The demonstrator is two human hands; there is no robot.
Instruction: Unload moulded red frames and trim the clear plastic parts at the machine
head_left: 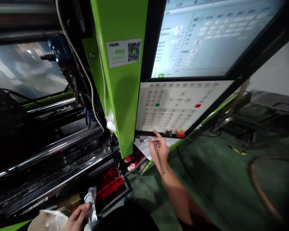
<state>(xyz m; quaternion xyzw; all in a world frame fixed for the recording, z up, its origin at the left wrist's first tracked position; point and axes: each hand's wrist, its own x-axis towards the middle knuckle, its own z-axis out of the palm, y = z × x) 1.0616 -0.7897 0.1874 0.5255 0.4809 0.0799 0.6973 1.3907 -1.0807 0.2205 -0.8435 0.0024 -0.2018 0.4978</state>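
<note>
Low in the view, my left hand (77, 218) pinches a flat, shiny, see-through piece (91, 203), perhaps a clear plastic part or packet. My right hand (161, 148) is closed around a thin brownish metal rod (158, 157) that slants back along the wrist. Its index finger points up at the lower edge of the white button panel (168, 106); whether it touches a key I cannot tell. A red emergency stop button (180, 133) and a black knob (169, 132) are to the right of that finger. Above the keys is a lit screen (195, 41).
A green machine post (121, 80) stands left of the panel. Further left are the machine's steel bars (55, 150) and cables. Red pieces (110, 184) lie in a dark tray below. A whitish bag (48, 220) is beside my left hand. A hose (262, 189) curves over the green floor.
</note>
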